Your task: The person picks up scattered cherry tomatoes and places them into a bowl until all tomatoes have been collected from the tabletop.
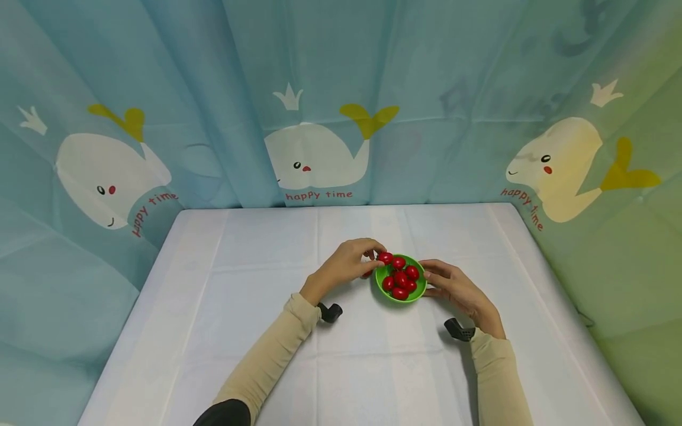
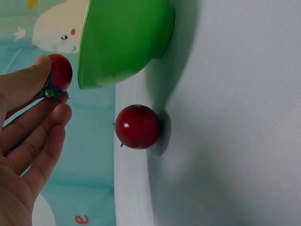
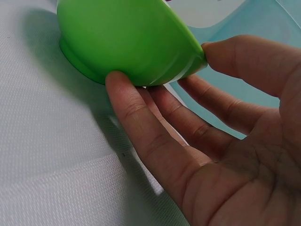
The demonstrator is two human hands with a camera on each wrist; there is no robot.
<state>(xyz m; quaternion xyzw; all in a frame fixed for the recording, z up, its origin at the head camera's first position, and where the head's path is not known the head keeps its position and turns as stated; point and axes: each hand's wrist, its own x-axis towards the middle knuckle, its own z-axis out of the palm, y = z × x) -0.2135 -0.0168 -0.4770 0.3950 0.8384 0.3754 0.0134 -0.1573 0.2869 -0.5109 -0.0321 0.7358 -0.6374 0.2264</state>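
My left hand [image 1: 343, 264] pinches a red cherry tomato [image 2: 62, 71] between thumb and fingers, at the left rim of a green bowl [image 2: 124, 42]. A green stem cap shows on that tomato in the left wrist view. Several red cherry tomatoes [image 1: 401, 278] lie inside the bowl. Another tomato [image 2: 137, 127] rests on the table beside the bowl, mostly covered by the left hand in the head view. On the bowl's right side, my right hand [image 1: 459, 288] holds it, thumb at the rim and fingers spread round the outer wall.
A white cloth covers the table [image 1: 256, 331]. Behind it and along both sides hangs a blue-green curtain [image 1: 224, 106] printed with whales. Black wrist cameras [image 1: 331, 313] sit at both cuffs.
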